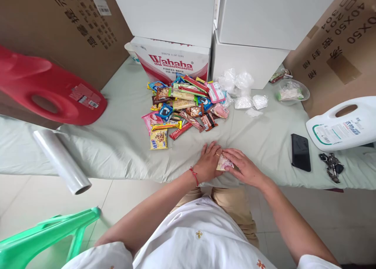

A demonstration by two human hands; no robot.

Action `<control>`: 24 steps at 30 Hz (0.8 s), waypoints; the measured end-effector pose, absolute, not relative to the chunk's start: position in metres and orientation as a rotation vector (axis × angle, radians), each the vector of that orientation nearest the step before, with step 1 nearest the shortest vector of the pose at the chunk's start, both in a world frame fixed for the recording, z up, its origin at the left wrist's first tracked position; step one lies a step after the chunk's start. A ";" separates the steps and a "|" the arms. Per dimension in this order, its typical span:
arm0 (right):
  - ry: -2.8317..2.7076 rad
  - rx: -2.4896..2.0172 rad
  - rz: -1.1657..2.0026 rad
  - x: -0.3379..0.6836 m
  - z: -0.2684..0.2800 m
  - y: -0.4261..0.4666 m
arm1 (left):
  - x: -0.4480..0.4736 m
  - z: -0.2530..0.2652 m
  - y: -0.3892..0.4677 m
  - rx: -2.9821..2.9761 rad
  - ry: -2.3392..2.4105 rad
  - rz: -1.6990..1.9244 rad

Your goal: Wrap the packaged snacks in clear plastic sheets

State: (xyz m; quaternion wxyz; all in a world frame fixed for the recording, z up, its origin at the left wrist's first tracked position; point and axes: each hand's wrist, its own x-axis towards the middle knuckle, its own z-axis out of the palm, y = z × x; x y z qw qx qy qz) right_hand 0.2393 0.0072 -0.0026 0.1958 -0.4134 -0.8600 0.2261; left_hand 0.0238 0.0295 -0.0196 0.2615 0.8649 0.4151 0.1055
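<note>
A small pale snack packet (225, 163) with pinkish print lies near the front edge of the cloth-covered table. My left hand (208, 163), with a red string on its wrist, rests palm down over the packet's left side, thumb and index finger about it. From the right, my right hand (242, 167) holds the same packet, fingers along its top and thumb at its lower edge. Both hands partly hide it. Just beyond them is a heap of wrapped snacks (188, 100), with a yellow cookie packet (159, 139) at its near left.
Clear plastic bundles (243, 88) lie behind, before white boxes (243, 61) and a Wahaha carton (173, 61). At left are a red jug (55, 89) and a film roll (63, 161). A phone (300, 152), keys (331, 166) and white jug (346, 124) sit at right.
</note>
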 end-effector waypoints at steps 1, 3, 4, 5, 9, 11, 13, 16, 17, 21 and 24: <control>-2.417 -1.160 0.660 0.241 -0.002 0.009 | 0.024 -0.021 0.029 2.337 1.126 0.278; -2.429 -1.173 0.709 0.242 0.002 0.012 | 0.026 -0.024 0.028 2.317 1.145 0.283; -2.438 -1.183 0.728 0.242 0.004 0.014 | 0.027 -0.025 0.027 2.302 1.155 0.293; -2.455 -1.192 0.741 0.242 0.007 0.015 | 0.028 -0.026 0.027 2.287 1.168 0.307; -2.557 -1.243 0.638 0.232 0.008 0.015 | 0.029 -0.030 0.027 2.232 1.214 0.377; -2.599 -1.297 0.525 0.225 0.005 0.012 | 0.024 -0.029 0.031 2.208 1.179 0.396; -2.626 -1.349 0.429 0.220 0.001 0.009 | 0.011 -0.027 0.036 2.139 1.056 0.411; -2.639 -1.410 0.352 0.216 0.000 0.006 | -0.019 -0.020 0.040 1.848 0.887 0.543; -2.614 -1.426 0.365 0.216 0.001 0.005 | -0.030 -0.017 0.039 1.699 0.883 0.635; -2.229 -1.355 0.789 0.212 0.011 -0.004 | -0.061 -0.007 0.022 1.006 0.825 0.972; -1.664 -1.187 1.294 0.201 0.021 -0.016 | -0.062 -0.003 0.007 0.730 0.702 0.992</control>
